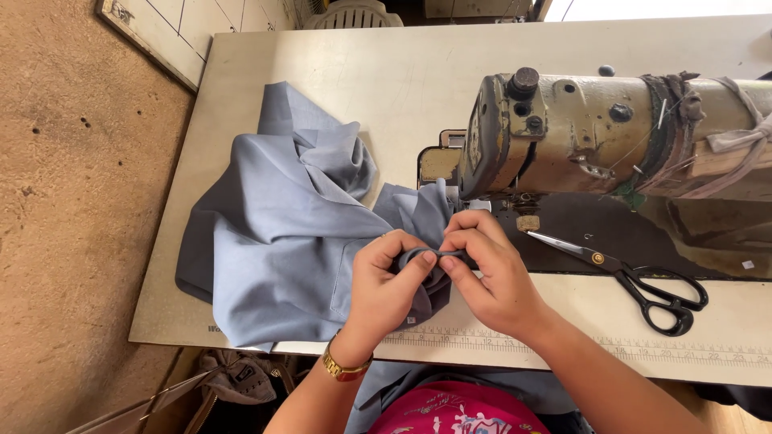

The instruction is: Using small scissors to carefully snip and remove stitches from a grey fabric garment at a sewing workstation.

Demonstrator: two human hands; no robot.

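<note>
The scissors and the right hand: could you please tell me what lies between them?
In the head view, only the dark machine bed lies between the scissors and the right hand; that stretch is otherwise bare. Blade tips point toward the hand.

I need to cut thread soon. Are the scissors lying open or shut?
Shut: the scissors lie flat on the table, blades together.
</note>
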